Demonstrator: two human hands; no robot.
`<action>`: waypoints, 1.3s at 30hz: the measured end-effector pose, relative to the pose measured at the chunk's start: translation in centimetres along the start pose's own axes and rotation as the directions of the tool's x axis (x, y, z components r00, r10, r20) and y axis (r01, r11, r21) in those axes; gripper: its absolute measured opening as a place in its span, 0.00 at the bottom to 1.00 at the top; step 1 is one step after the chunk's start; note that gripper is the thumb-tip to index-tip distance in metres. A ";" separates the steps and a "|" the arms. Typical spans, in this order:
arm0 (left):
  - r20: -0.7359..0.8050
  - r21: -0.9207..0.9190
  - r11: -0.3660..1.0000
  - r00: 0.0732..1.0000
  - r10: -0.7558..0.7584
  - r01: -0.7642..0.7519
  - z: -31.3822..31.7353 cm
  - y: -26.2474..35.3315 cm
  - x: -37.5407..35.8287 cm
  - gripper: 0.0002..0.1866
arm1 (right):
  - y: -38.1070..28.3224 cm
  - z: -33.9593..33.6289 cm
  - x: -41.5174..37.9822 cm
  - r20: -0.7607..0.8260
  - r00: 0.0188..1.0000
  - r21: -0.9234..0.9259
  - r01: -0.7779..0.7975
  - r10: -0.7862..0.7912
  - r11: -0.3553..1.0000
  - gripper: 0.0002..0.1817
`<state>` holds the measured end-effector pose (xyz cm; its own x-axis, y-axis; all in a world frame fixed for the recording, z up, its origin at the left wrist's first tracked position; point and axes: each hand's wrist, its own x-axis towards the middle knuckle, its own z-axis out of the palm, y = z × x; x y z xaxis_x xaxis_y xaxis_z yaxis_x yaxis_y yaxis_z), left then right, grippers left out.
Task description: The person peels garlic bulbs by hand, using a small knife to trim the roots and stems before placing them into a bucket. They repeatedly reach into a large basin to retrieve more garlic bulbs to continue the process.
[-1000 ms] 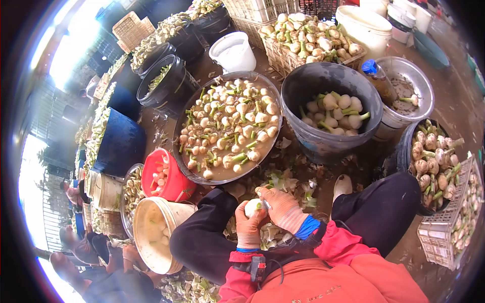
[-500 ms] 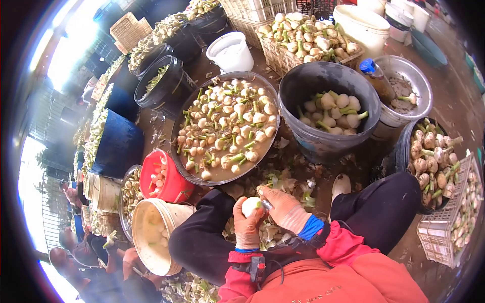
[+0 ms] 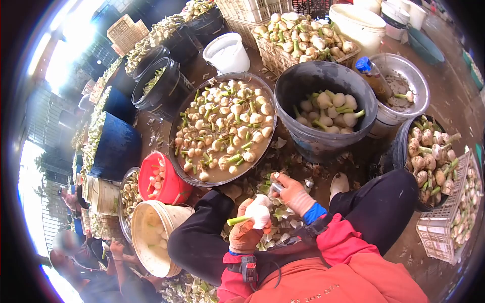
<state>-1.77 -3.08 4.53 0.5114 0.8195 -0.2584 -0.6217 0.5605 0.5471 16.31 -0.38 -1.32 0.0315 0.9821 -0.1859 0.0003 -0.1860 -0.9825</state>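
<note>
In my gloved left hand [image 3: 244, 236] is a peeled white garlic bulb [image 3: 260, 212], its short green stem pointing left. My right hand [image 3: 294, 195], gloved as well, is closed around a small knife [image 3: 276, 188] with a metal blade; most of its handle is hidden by the fingers. The blade is a little apart from the bulb, up and to its right. Below and around both hands lie loose garlic skins and leaf scraps [image 3: 283, 222]. Ahead stands a dark bucket [image 3: 323, 139] with peeled bulbs inside.
A wide metal basin [image 3: 222, 183] holds bulbs in murky water. Left are a red tub [image 3: 177, 189] and a cream bucket [image 3: 177, 212]. Unpeeled garlic fills a black bucket [image 3: 394, 151] and a crate [image 3: 437, 237] at right. Other people [image 3: 96, 267] sit at lower left.
The bulb in my left hand has turned, so its stem now points left instead of toward the knife. My right hand has moved up and away from it with the knife.
</note>
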 end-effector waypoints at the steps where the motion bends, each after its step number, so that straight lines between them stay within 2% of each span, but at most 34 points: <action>1: -0.002 0.003 1.000 1.000 0.002 -0.002 -0.4 0.0 0.1 0.39 | -0.6 -0.3 -0.4 0.185 0.962 0.468 -0.268 0.203 0.842 0.27; 2: -0.027 -0.006 1.000 0.999 0.021 -0.022 -0.8 -0.1 0.3 0.39 | -0.1 -0.2 -0.6 0.327 0.938 0.709 -0.327 0.120 0.625 0.27; 3: -0.049 -0.014 0.999 0.998 0.039 -0.040 -1.2 -0.2 0.5 0.39 | -0.2 0.3 -0.8 0.325 0.938 0.710 -0.324 0.118 0.625 0.27; 5: -0.066 0.039 0.998 0.997 0.044 -0.042 -1.8 -0.7 0.7 0.39 | -1.4 1.8 -1.4 0.128 0.991 0.486 -0.025 -0.043 0.874 0.20; 6: -0.103 0.105 0.992 0.992 0.075 -0.065 -1.9 -0.9 0.8 0.37 | -3.0 1.8 -1.7 0.071 0.996 0.297 0.030 -0.054 0.954 0.20; 7: -0.140 0.172 0.981 0.984 0.111 -0.086 -2.2 -1.2 0.7 0.36 | -3.6 2.0 -2.2 0.074 0.996 0.299 0.029 -0.054 0.954 0.20; 8: -0.333 0.182 0.983 0.940 0.077 -0.016 -2.6 -1.7 0.7 0.35 | -3.9 2.1 -2.6 0.052 0.992 0.262 0.097 -0.114 0.960 0.20; 10: -0.432 0.003 0.998 0.900 0.060 -0.065 -5.2 -2.1 1.7 0.21 | -3.6 2.5 -2.7 0.044 0.966 0.165 0.244 -0.254 0.956 0.22; 11: -0.485 -0.082 0.989 0.872 0.070 -0.125 -6.3 -2.4 2.1 0.16 | -3.5 2.6 -2.7 0.047 0.967 0.167 0.241 -0.252 0.956 0.22; 12: -0.503 -0.165 0.974 0.863 0.053 -0.156 -5.4 -1.9 2.0 0.09 | -3.5 2.7 -2.7 0.051 0.973 0.202 0.210 -0.225 0.956 0.20; 13: -0.502 -0.164 0.974 0.863 0.055 -0.158 -5.1 -1.8 1.9 0.09 | -3.6 2.6 -2.5 0.053 0.979 0.237 0.181 -0.198 0.954 0.19; 14: -0.498 -0.110 0.980 0.863 0.091 -0.167 -5.0 -1.7 1.9 0.08 | -3.7 2.0 -2.2 -0.012 0.950 0.068 0.312 -0.312 0.947 0.16; 15: -0.493 -0.057 0.983 0.861 0.125 -0.175 -4.8 -1.6 1.8 0.08 | -3.5 1.9 -1.8 -0.050 0.985 0.279 0.172 -0.164 0.945 0.13; 17: -0.472 -0.003 0.981 0.866 0.169 -0.193 -4.4 -1.7 1.7 0.09 | -3.1 1.3 -1.3 -0.063 0.998 0.677 0.022 0.028 0.735 0.12; 18: -0.466 0.036 0.977 0.862 0.202 -0.210 -4.4 -1.8 1.8 0.10 | -3.4 0.9 -1.0 -0.061 0.998 0.676 0.021 0.028 0.737 0.12; 20: -0.458 0.074 0.971 0.858 0.234 -0.226 -4.1 -1.7 1.9 0.12 | -3.9 0.0 -0.4 -0.147 0.983 0.858 0.072 0.108 0.508 0.11; 21: -0.415 -0.067 0.968 0.890 0.192 -0.240 -3.6 -1.4 1.9 0.13 | -3.7 -0.7 0.0 -0.230 0.971 0.844 0.167 0.063 0.510 0.10; 23: -0.363 -0.311 0.921 0.925 0.115 -0.237 -4.4 -1.0 1.5 0.15 | -4.1 -2.7 0.6 -0.343 0.937 0.905 0.311 0.069 0.290 0.10; 24: -0.362 -0.358 0.900 0.925 0.113 -0.250 -5.0 -0.6 1.2 0.16 | -2.0 -4.0 1.7 -0.320 0.926 0.947 0.307 0.203 0.093 0.11; 25: -0.360 -0.404 0.876 0.926 0.111 -0.262 -5.4 -0.2 1.1 0.17 | -2.2 -4.4 1.5 -0.349 0.925 0.923 0.312 0.148 0.223 0.05; 26: -0.325 -0.465 0.859 0.944 0.060 -0.215 -5.8 0.3 1.1 0.18 | -2.3 -4.2 1.3 -0.278 0.952 0.860 0.187 0.130 0.476 0.06; 27: -0.325 -0.465 0.859 0.944 0.060 -0.215 -5.8 0.5 1.1 0.18 | -2.8 -3.7 0.8 -0.204 0.970 0.719 0.057 0.132 0.693 0.06; 28: -0.308 -0.463 0.867 0.951 0.036 -0.183 -5.8 0.5 1.2 0.17 | -2.9 -2.3 0.1 -0.162 0.985 0.196 0.092 -0.061 0.976 0.10; 29: -0.290 -0.461 0.875 0.957 0.010 -0.149 -5.7 0.5 1.3 0.17 | -3.1 -1.0 -0.4 -0.068 0.992 0.243 0.120 -0.107 0.963 0.14; 31: -0.280 -0.427 0.895 0.960 0.003 -0.127 -5.9 -0.2 1.5 0.16 | -3.1 0.5 -0.9 0.021 0.949 0.154 0.307 -0.313 0.939 0.17; 33: -0.408 -0.385 0.912 0.912 -0.032 -0.140 -7.0 -1.3 2.0 0.19 | -3.1 1.7 -1.2 0.103 0.985 0.326 0.101 -0.142 0.940 0.17; 34: -0.397 -0.440 0.888 0.916 -0.060 -0.133 -7.0 -1.6 2.0 0.19 | -2.9 2.0 -1.4 0.100 0.985 0.327 0.102 -0.142 0.939 0.17; 35: -0.396 -0.439 0.889 0.916 -0.061 -0.131 -7.2 -1.7 2.0 0.19 | -2.6 2.3 -1.6 0.130 0.977 0.178 0.147 -0.172 0.973 0.15; 37: -0.525 -0.123 0.967 0.842 0.126 -0.222 -7.0 -1.6 2.4 0.14 | -3.1 2.7 -1.7 0.203 0.956 -0.125 0.242 -0.214 0.962 0.12; 38: -0.520 0.149 0.976 0.827 0.215 -0.160 -6.9 -1.7 2.4 0.14 | -4.7 2.7 -2.9 0.291 0.906 -0.006 0.323 -0.307 0.946 0.12; 39: -0.523 -0.206 0.971 0.852 -0.002 -0.124 -6.2 -0.8 2.1 0.15 | -3.5 3.8 -3.2 0.392 0.868 0.231 0.227 -0.304 0.946 0.13</action>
<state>-3.88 -1.07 -1.42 0.1267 0.7597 -0.6378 -0.7892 0.4667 0.3991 12.36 -2.72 2.65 -0.3648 0.9212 0.1353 -0.2237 0.0544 -0.9731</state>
